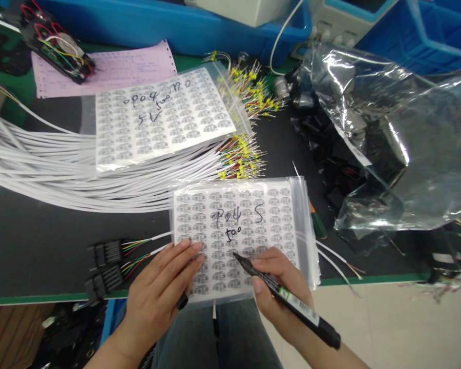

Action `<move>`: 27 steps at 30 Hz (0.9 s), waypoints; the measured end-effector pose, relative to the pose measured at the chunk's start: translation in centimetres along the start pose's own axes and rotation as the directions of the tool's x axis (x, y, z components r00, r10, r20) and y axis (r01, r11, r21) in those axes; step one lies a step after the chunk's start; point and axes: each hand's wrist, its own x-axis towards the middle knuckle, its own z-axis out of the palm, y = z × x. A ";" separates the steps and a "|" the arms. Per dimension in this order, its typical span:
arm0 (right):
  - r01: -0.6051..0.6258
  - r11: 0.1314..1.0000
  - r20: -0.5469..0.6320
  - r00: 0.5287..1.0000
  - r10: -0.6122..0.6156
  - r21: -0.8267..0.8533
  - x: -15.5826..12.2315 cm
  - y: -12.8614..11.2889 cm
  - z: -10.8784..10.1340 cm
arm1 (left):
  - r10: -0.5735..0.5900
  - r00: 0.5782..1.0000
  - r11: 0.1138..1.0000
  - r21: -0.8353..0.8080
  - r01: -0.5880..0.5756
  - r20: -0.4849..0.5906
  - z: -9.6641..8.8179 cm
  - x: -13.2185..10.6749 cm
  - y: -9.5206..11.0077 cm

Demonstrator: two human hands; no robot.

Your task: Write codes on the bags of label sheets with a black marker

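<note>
A clear zip bag (306, 241) holding sheets of small printed labels (184, 220) lies at the table's front edge, with handwriting in black including "500". My right hand (284, 292) grips a black marker (292, 302), its tip at the bag just below the writing. My left hand (165, 287) rests its fingers on the bag's lower left. A small black marker cap (182, 301) is tucked under that hand, partly hidden. Behind lies a second bag of label sheets (161, 118), also written on, atop a bundle of white cables (138, 189).
Two black connectors (105, 266) with coloured wires lie to the left. Yellow-tipped wire ends (246, 156) stick out behind the bag. A silvery plastic bag (399, 143) covers the right side. A pink paper (138, 64) and a blue bin (138, 23) are at the back.
</note>
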 end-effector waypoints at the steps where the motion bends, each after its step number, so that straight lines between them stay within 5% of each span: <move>1: 0.006 1.000 0.001 1.000 -0.006 -0.008 0.1 0.3 -0.1 | 0.002 1.000 1.000 -0.003 -0.002 0.003 0.0 0.0 0.0; 27: 0.051 0.997 0.006 0.999 -0.051 -0.056 0.5 0.1 0.7 | 0.009 1.000 1.000 0.001 -0.009 0.030 0.0 -0.1 -0.1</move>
